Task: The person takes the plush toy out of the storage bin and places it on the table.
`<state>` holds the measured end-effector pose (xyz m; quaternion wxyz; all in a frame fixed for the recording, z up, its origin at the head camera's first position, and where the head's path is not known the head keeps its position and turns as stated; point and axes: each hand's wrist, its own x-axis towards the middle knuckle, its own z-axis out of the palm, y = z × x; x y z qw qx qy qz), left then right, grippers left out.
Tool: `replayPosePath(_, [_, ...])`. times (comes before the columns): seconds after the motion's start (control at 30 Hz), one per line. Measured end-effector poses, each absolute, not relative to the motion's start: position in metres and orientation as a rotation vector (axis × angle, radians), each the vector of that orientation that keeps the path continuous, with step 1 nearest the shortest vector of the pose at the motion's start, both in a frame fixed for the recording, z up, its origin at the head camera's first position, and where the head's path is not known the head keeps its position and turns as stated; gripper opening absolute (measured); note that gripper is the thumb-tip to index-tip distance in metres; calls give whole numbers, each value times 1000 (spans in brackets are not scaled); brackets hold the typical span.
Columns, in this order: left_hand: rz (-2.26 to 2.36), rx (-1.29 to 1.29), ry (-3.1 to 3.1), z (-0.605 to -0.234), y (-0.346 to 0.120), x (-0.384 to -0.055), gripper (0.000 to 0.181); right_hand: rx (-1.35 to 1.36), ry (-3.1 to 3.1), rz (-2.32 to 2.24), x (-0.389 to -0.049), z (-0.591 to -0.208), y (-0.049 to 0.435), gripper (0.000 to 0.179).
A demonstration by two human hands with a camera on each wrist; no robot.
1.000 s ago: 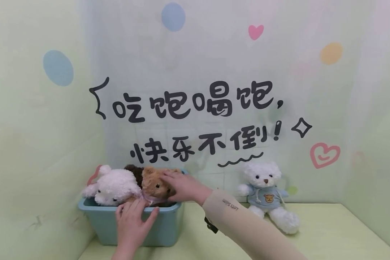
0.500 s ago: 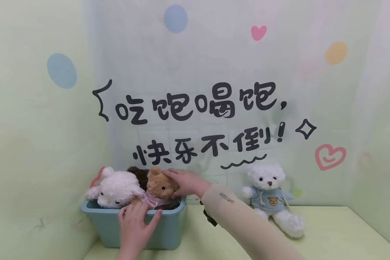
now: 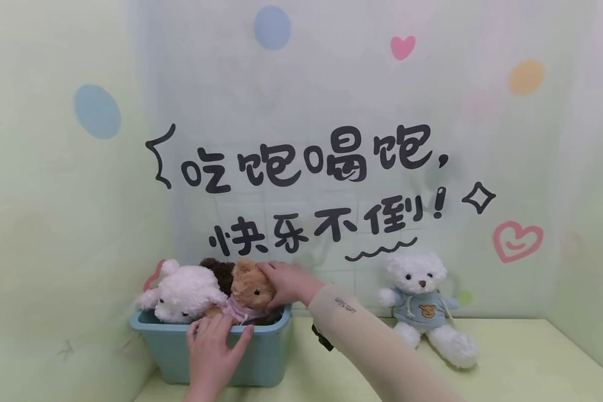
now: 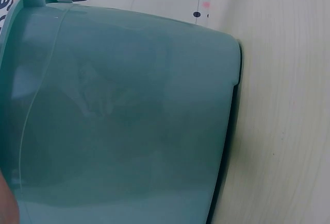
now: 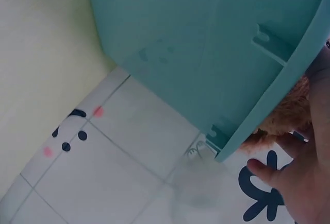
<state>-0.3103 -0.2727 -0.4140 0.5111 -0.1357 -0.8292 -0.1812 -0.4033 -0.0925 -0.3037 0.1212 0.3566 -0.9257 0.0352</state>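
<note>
A light brown teddy bear (image 3: 248, 285) with a pink scarf sits at the right end of a blue-green plastic bin (image 3: 261, 357). My right hand (image 3: 288, 282) cups the right side of its head, fingers at the top and thumb near the cheek. In the right wrist view, part of that hand (image 5: 304, 183) lies against brown fur (image 5: 289, 113) above the bin's rim. My left hand (image 3: 213, 349) holds the bin's front rim, its fingers hooked over the edge. Beside the brown bear lie a white plush toy (image 3: 186, 293) and a dark brown one (image 3: 218, 273), mostly hidden.
A white teddy bear (image 3: 419, 301) in a blue hoodie sits against the back wall at the right of the pale table (image 3: 522, 357). A side wall (image 3: 65, 279) stands close to the bin's left end. Black lettering (image 3: 311, 162) covers the back wall.
My right hand has shifted from the front of the brown bear's head to its right side. The bear's head leans slightly more to the right. My left hand stays on the rim.
</note>
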Motion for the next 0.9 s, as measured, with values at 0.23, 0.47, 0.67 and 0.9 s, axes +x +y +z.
replayPosePath(0.23, [-446,-321,-2016,-411,-267,-309,28,1091,-2615,110,-404,-298,-88,82])
replayPosePath(0.47, [-455,-337,-2003,-411,-268,-309,28,1054,-2526,-17,-401,-284,-83,81])
replayPosePath(0.67, [-450,-328,-2002,-412,-271,-309,28,1053,-2470,-24,-401,-269,-79,79])
replayPosePath(0.9, [-449,-320,-2021,-414,-273,-308,28,1053,-2424,63,-401,-250,-68,81])
